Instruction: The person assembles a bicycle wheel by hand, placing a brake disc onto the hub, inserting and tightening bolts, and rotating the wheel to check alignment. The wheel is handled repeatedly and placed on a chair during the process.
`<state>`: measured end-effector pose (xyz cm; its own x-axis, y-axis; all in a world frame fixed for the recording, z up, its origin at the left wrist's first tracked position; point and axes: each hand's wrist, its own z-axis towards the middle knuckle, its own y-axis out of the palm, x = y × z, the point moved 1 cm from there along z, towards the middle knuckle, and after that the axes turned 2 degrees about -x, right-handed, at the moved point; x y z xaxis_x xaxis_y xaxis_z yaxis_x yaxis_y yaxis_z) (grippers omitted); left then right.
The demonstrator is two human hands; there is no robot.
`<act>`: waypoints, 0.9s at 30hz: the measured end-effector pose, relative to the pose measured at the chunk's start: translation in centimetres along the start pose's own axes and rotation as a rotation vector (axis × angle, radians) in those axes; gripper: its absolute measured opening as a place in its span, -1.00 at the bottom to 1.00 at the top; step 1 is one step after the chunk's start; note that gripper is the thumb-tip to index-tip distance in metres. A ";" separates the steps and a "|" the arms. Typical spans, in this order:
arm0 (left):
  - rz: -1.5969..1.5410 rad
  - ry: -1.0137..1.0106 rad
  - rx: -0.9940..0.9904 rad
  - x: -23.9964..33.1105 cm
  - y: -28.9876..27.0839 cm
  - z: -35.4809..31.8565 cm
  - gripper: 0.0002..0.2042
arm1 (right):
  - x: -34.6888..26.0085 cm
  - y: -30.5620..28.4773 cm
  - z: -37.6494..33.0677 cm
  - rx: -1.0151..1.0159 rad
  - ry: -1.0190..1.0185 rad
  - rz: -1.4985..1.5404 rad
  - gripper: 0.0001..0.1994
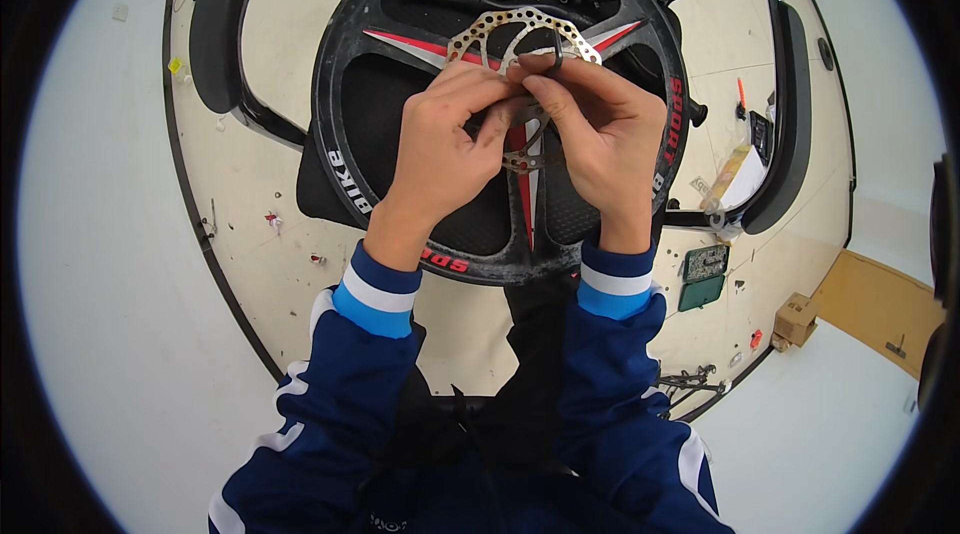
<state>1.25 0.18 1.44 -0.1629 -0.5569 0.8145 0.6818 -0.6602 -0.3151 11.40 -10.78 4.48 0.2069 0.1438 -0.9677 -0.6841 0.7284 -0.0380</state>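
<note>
Hands meet over the hub of a black bicycle wheel (350, 84) lying flat on the counter (260, 234), where we judge it best to keep the small dark ring (553, 46) square to the perforated silver brake disc (490, 32) while seating it. Our left hand (445, 139) curls its fingers closed at the hub, and our right hand (600, 139) pinches the ring between thumb and forefinger.

One black bicycle wheel (350, 134), one perforated brake disc (490, 34), two hands (445, 139), one cardboard box (796, 319).
</note>
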 end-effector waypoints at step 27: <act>-0.053 -0.064 0.055 0.2 0.3 0.1 -0.80 | -0.2 -0.6 1.2 -0.126 -0.011 0.169 -0.58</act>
<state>1.46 -0.02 1.54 -0.1546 -0.4875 0.8593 0.7116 -0.6583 -0.2455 12.62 -10.48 5.04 0.0892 0.2649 -0.9601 -0.7917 0.6038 0.0931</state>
